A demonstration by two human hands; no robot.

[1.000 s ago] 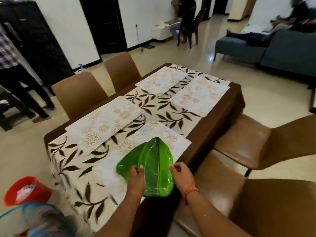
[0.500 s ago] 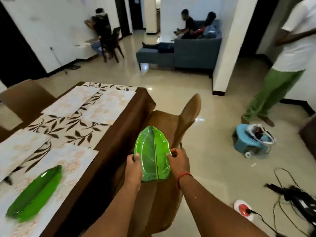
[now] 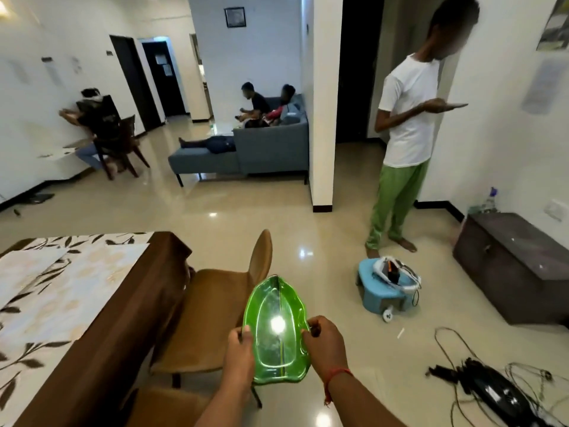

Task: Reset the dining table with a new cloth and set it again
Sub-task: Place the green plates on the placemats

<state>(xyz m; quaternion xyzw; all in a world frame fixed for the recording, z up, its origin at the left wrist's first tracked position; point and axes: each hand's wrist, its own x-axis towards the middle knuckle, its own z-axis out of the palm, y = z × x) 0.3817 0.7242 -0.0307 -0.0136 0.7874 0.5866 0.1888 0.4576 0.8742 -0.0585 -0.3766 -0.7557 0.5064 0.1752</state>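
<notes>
Counts from my headset feed

I count one green leaf plate [image 3: 278,331], held by my two hands, left [image 3: 240,349] and right [image 3: 323,343]. Two brown chairs [image 3: 221,306] stand by the one table [image 3: 123,303], two placemats [image 3: 77,288] show on it, and five other people are in the room.

— Who's standing by the white pillar [image 3: 320,118]?
— A person in a white T-shirt and green trousers [image 3: 403,155], beside a small blue wheeled stool [image 3: 381,295]. Black tangled cables [image 3: 486,383] lie on the glossy beige tiled floor [image 3: 215,208].
</notes>
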